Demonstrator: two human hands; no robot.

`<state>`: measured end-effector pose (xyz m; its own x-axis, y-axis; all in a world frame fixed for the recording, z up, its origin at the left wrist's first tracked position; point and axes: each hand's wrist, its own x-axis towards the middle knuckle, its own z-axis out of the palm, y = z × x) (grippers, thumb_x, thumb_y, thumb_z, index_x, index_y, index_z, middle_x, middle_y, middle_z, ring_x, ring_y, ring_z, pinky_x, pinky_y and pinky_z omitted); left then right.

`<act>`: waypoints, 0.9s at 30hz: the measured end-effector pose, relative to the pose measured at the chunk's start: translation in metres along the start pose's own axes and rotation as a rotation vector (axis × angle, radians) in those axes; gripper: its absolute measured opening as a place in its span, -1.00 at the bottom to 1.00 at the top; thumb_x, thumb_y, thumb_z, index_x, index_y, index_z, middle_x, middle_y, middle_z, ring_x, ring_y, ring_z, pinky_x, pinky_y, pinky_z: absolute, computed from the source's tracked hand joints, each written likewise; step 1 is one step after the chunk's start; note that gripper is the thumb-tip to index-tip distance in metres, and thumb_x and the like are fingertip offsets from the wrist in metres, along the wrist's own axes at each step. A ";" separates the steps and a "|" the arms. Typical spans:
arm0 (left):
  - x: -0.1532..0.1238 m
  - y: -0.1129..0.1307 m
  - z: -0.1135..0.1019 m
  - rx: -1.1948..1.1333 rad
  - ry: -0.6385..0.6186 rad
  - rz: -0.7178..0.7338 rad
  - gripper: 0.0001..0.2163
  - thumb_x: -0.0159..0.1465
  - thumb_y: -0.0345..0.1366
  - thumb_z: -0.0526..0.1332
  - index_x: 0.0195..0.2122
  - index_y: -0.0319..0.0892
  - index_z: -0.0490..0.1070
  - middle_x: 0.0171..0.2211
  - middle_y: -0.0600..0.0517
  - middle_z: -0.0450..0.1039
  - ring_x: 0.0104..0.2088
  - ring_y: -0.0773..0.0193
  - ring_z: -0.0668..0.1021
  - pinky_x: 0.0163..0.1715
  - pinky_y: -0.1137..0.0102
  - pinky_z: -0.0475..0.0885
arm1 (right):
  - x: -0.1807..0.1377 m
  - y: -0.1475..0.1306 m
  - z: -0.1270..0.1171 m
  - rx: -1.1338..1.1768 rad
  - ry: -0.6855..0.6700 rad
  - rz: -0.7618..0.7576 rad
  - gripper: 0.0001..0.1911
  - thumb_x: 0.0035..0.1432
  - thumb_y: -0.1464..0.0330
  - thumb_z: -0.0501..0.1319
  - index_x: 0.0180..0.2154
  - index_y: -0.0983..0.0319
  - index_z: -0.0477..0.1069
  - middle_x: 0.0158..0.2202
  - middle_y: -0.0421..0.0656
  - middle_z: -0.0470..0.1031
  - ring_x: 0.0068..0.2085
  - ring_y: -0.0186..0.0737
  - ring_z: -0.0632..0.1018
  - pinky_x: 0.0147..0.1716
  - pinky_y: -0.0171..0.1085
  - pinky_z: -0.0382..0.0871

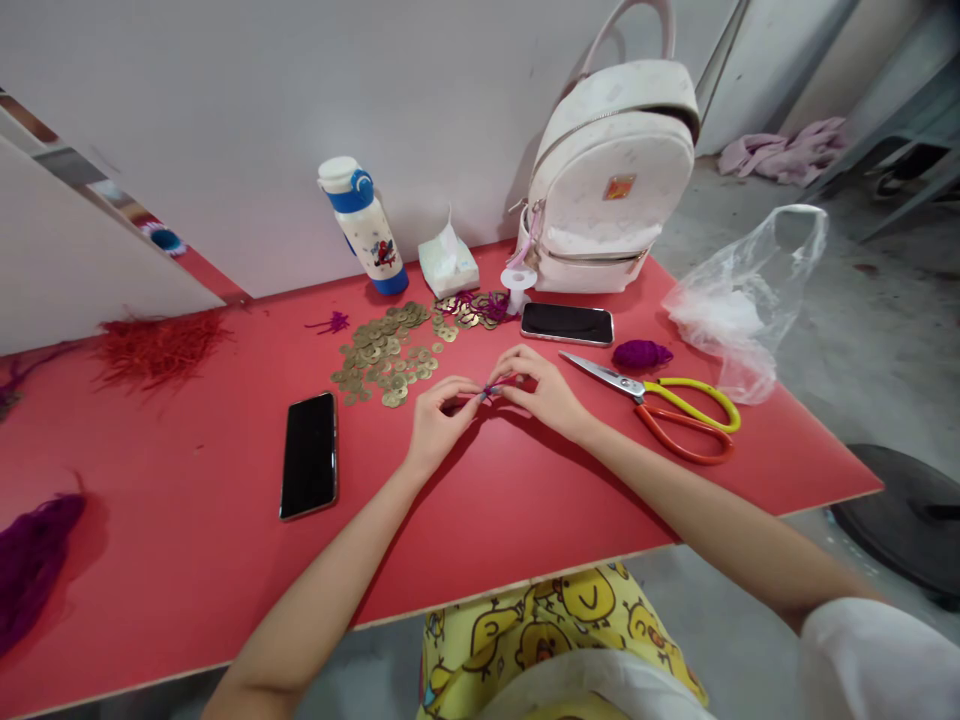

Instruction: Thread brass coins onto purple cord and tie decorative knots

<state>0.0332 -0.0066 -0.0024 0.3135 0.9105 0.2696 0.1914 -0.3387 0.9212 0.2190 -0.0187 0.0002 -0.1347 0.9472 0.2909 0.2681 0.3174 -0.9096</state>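
Note:
My left hand point(444, 422) and my right hand point(546, 396) meet above the middle of the red table, fingertips pinched together. Between them is a short piece of purple yarn point(490, 391), mostly covered by the fingers. Beyond my left hand lies a spread pile of brass-coloured coins with holes point(386, 345). More coins and cut purple yarn strands point(491, 306) lie farther back. To the right of my right hand, scissors point(637, 388) with one yellow and one red handle lie partly spread, close to a small purple yarn ball point(641, 354).
On the red table point(480, 530) are a black phone point(309, 456), another phone point(567, 324), a white spool point(518, 285), a tissue pack point(448, 264), a bottle point(366, 228), a white backpack point(611, 180), a plastic bag point(739, 310), red strands point(157, 348) and purple yarn point(34, 565).

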 end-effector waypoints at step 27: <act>0.003 -0.005 -0.003 -0.061 -0.023 -0.038 -0.91 0.15 -0.30 0.32 -0.36 -0.17 0.60 -0.31 -0.06 0.59 -0.36 0.27 0.59 -0.40 0.44 0.45 | 0.002 0.008 -0.001 0.152 -0.007 0.048 -0.90 0.14 0.33 0.26 -0.39 0.23 0.45 -0.26 -0.16 0.35 -0.29 -0.29 0.47 -0.26 -0.24 0.40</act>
<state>0.0301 -0.0019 -0.0053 0.3286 0.9164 0.2286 0.1466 -0.2886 0.9462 0.2215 -0.0139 -0.0059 -0.1321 0.9606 0.2447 0.1274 0.2612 -0.9568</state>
